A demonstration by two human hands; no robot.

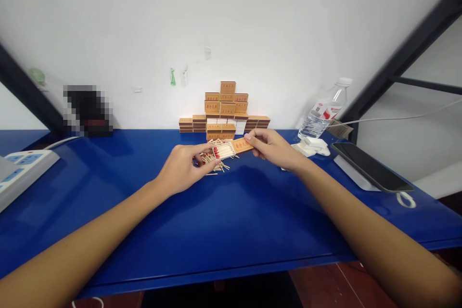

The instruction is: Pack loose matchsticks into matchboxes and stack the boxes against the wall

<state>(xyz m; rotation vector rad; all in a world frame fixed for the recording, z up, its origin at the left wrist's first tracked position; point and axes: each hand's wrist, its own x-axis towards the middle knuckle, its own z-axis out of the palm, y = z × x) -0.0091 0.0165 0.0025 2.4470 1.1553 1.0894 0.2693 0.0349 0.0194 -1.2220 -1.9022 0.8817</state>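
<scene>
Between my hands, above the blue table, is a matchbox whose white inner tray [224,150] sticks out to the left, filled with red-headed matches. My left hand [186,166] grips the tray's outer end between thumb and fingers. My right hand [270,147] pinches the orange printed sleeve [242,145], which covers the tray's right end. Below and behind the tray lies a heap of loose matches [222,167], partly hidden by my left hand and the tray. Behind it, stacked matchboxes [226,108] rise in steps against the wall.
On the right stand a tilted-looking water bottle [322,110], a white charger-like piece [314,145] and a phone [370,166] on a stand. A power strip [27,173] lies at the left edge. A pixelated dark object [90,111] stands at the back left.
</scene>
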